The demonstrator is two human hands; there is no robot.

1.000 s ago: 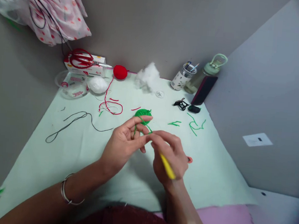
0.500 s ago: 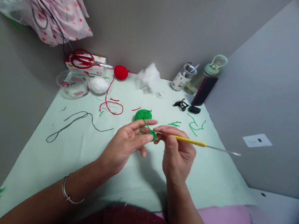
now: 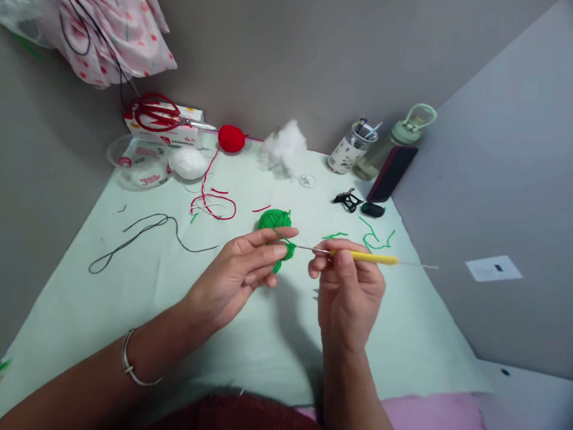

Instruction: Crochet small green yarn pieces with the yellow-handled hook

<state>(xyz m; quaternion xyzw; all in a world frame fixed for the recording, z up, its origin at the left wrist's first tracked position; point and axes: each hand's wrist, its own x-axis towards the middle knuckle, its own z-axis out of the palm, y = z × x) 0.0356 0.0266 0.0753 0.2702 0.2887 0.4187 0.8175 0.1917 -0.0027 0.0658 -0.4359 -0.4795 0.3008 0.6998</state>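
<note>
Between the thumb and fingers of my left hand [image 3: 231, 274] is a small green crochet piece [image 3: 289, 249], its lower part showing under the fingertips. A green strand crosses near the raised index finger. My right hand [image 3: 350, 291] is closed around the yellow handle of a double-ended crochet hook [image 3: 368, 257]. The hook's thin metal shaft points left and its tip meets the green piece; the exact loop is too small to make out. Just behind my left fingers lies a green yarn ball [image 3: 274, 220], partly hidden by them.
Across the back stand red scissors [image 3: 157, 113] on a box, a white yarn ball [image 3: 189, 164], a red yarn ball [image 3: 231, 138], white stuffing [image 3: 285, 148], a pen cup [image 3: 351, 150] and a bottle [image 3: 383, 146]. A black cord [image 3: 158, 220] lies left; green scraps [image 3: 377, 238] lie right.
My right hand has moved slightly right, drawing the hook away from my left hand and levelling it. My left thumb and fingers have come closer together over the green piece.
</note>
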